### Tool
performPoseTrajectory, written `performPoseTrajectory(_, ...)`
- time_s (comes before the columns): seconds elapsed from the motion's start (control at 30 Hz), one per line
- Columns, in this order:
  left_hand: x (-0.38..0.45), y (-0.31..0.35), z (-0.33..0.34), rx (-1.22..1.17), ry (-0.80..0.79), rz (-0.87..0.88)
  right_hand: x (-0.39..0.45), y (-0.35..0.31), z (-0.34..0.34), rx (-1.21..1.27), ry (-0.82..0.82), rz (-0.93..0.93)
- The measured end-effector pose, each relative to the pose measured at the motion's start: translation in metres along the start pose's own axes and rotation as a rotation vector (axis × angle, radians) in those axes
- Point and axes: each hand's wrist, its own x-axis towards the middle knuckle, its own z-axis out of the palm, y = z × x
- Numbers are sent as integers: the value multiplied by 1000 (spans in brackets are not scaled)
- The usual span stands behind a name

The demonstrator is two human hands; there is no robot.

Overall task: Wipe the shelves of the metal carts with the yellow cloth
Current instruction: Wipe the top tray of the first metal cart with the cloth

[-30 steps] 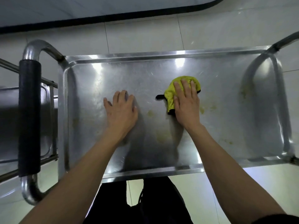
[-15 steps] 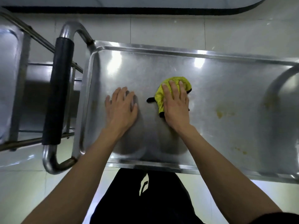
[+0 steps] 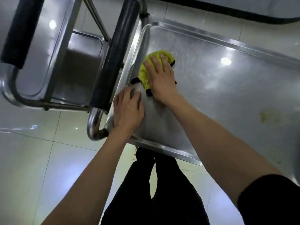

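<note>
The yellow cloth (image 3: 145,73), edged in black, lies bunched on the top shelf of the metal cart (image 3: 227,88), close to the shelf's left rim. My right hand (image 3: 162,78) presses flat on the cloth with straight fingers and covers most of it. Just below and to the left, my left hand (image 3: 128,109) rests flat on the bare shelf near its front left corner, fingers straight. Yellowish stains (image 3: 264,116) mark the shelf at the right.
The cart's black-padded handle (image 3: 116,51) runs along the shelf's left end. A second metal cart (image 3: 53,51) stands right against it at the left, with its own black handle (image 3: 17,30). Pale floor tiles (image 3: 40,159) lie below; my dark trousers (image 3: 154,192) stand at the shelf's front edge.
My right hand has slid the cloth leftward to the shelf's left rim. My left hand has shifted toward the front left corner. The view has swung left, showing more of the second cart.
</note>
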Motion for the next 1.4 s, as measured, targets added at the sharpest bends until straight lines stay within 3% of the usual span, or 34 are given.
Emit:
performPoseTrajectory(0.13, -7, -9, 1, -20, 4, 39, 16, -15, 0, -68, -111, -151)
performPoseTrajectory(0.33, -12, -11, 4, -5, 20, 68, 3, -15, -4, -40, -101, -125)
performPoseTrajectory(0.63, -7, 9, -1, 23, -2, 29, -53, 29, -5, 49, 25, 86)
performPoseTrajectory(1.1, -19, 188, 51, 104, -113, 294, -196, 188, -44, 8, 174, 507)
performPoseTrajectory(1.4, -27, 211, 67, 113, -54, 349, -241, 219, -49, -28, 211, 589)
